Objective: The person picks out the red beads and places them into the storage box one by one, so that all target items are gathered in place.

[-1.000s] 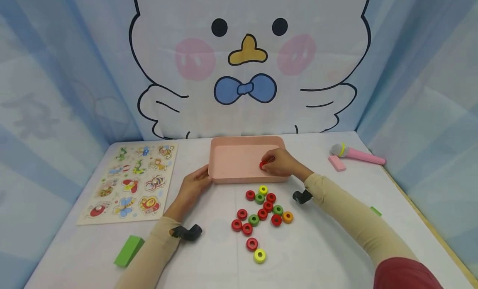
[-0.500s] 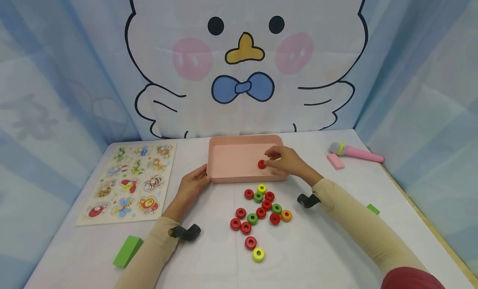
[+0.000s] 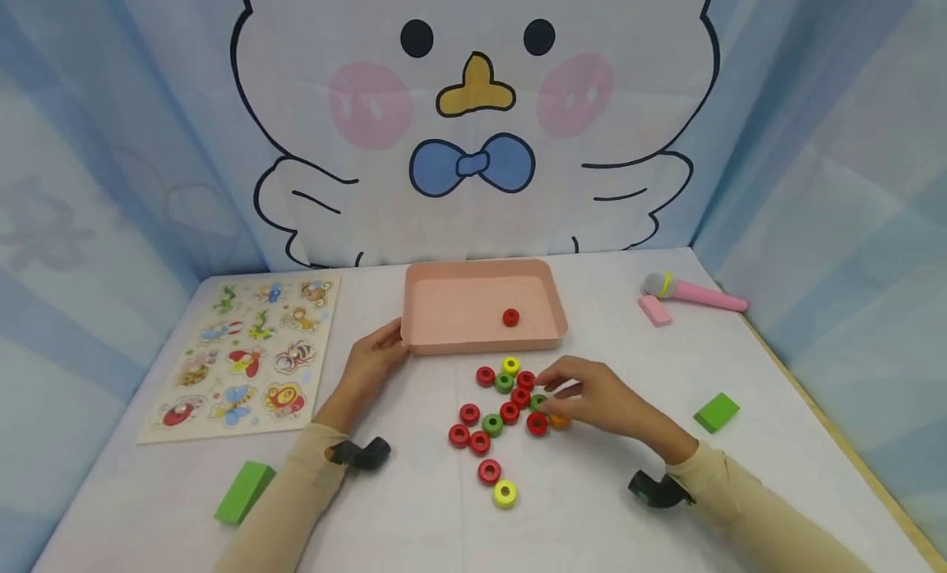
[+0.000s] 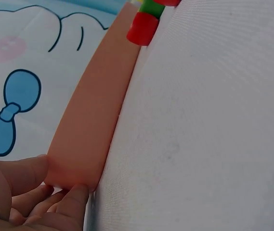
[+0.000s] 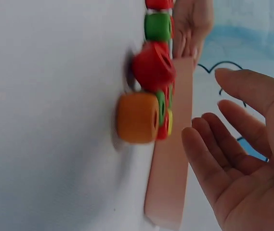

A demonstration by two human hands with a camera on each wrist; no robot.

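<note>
A shallow pink tray [image 3: 484, 345] stands at the back middle of the table, with one red ring bead [image 3: 510, 317] lying in it. My left hand [image 3: 372, 361] holds the tray's near left corner; thumb and fingertips meet the corner in the left wrist view. In front of the tray lie several ring beads, among them a yellow bead [image 3: 505, 494], a green bead [image 3: 491, 425] and an orange bead [image 5: 137, 118]. My right hand [image 3: 599, 395] hovers at the right side of this group, thumb and fingers apart and holding nothing. It partly covers the orange bead in the head view.
A wooden picture puzzle board [image 3: 244, 351] lies at left, with a green block [image 3: 245, 492] in front of it. On the right are a pink toy microphone [image 3: 695, 293], a small pink block [image 3: 654, 311] and another green block [image 3: 717, 413]. A printed curtain [image 3: 473, 219] stands behind.
My right hand has let go of the red bead in the tray, then moved back toward me to the beads on the table. My left hand stays at the tray corner.
</note>
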